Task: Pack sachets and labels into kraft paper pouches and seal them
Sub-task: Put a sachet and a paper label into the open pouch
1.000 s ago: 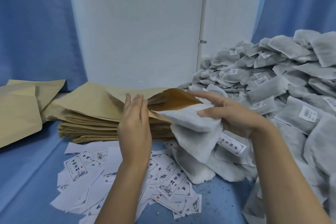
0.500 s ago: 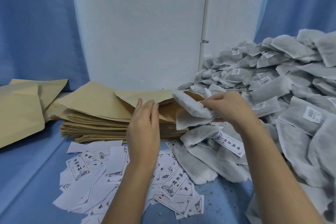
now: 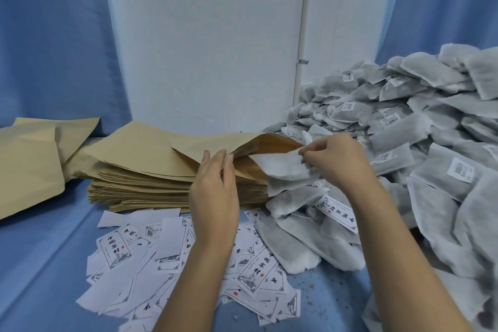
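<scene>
In the head view, a stack (image 3: pixel 140 191) of kraft pouches lies on the blue surface (image 3: pixel 40 250), in front of a white wall (image 3: pixel 202 35). The top pouch (image 3: pixel 172 156) is open at its right end, and its brown inside is visible there. The left hand (image 3: pixel 213 191) is at this mouth. Its fingers (image 3: pixel 215 159) are straight and close together, and the tips touch the edge of the pouch. The thumb is hidden, so it is not possible to say if it also holds the paper.

The right hand (image 3: pixel 339 162) is just to the right of the mouth. Its fingers are curled and pinch the right end of a white sachet (image 3: pixel 283 167). The left end of the sachet is already inside the open pouch, and the rest is outside, a little tilted.

Under and beside this hand lie more sachets, and a big heap (image 3: pixel 404 121) of them rises at the right. Some carry small barcode stickers. One printed label (image 3: pixel 336 213) lies on the sachets near the right forearm.

Many paper labels (image 3: pixel 151 259) are scattered on the surface before the stack, partly under the left forearm. Some loose pouches (image 3: pixel 27 164) lie at the left. Blue curtains (image 3: pixel 48 35) hang on both sides of the wall.
</scene>
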`<state>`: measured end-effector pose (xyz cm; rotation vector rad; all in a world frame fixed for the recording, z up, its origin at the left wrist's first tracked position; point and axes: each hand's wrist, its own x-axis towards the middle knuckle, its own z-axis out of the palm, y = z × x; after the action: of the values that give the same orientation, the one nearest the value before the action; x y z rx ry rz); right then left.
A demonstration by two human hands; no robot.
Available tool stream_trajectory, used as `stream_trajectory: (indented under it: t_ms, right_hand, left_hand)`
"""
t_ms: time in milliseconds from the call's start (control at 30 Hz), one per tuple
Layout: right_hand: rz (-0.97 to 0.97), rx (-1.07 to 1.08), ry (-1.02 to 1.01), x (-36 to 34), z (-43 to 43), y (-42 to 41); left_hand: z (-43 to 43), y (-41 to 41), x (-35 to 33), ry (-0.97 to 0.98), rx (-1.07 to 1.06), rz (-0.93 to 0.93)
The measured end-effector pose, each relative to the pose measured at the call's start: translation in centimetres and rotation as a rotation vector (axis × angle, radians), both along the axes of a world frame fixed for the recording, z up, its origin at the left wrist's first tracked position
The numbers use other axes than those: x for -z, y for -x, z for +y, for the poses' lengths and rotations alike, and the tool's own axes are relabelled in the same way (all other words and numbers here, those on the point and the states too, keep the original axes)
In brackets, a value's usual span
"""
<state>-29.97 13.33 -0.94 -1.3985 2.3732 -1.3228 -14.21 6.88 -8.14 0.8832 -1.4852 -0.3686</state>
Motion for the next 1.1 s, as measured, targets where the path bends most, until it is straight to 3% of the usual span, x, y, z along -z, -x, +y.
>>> stream_trajectory:
  t_ms: [67,200,233,300,400,433,467,567,633,900,1100]
  right_hand:
    - [-0.104,-0.010,0.101,0.0,-0.3,0.1]
    - [-0.718,-0.214,0.341,-0.7,-0.3,-0.6]
    - [-0.797,-0.262,0.374,-0.8,-0.3,-0.8]
    - [-0.775,-0.287,0.366,-0.6,-0.7,-1.0]
    - [-0.377,-0.126,0.178,0.3,-1.3,-1.6]
    - [-0.367,-0.109,0.155,0.6,-1.6,-2.1]
    - [-0.429,-0.128,0.157,0.8,-1.8,-2.7]
    - [-0.870,-0.296,0.255,1.2,-2.5,-5.2]
    - [-1.010,-0.380,0.276,1.4,-3.1,-6.5]
    - [-1.166,-0.451,0.116,-0.7,-5.9,-6.3]
    - [-0.989,-0.372,-0.055,-0.9,-8.1,-5.5]
  left_hand:
    - [0.1,0.0,0.0,0.009,0.004,-0.021]
    - [0.3,0.1,0.1,0.035,0.025,-0.045]
    - [0.4,0.1,0.0,0.035,0.029,-0.038]
    - [0.5,0.2,0.0,0.039,0.028,-0.025]
    - [0.5,0.3,-0.1,0.058,0.007,-0.029]
    - [0.5,0.3,-0.2,0.061,0.003,-0.029]
    - [0.6,0.4,-0.2,0.061,0.002,-0.027]
    - [0.9,0.8,-0.5,0.062,-0.007,-0.025]
    - [1.0,0.9,-0.5,0.051,-0.004,-0.027]
    - [1.6,0.4,-0.8,0.035,-0.003,0.004]
    - [2.2,0.2,-1.1,0.096,-0.006,0.078]
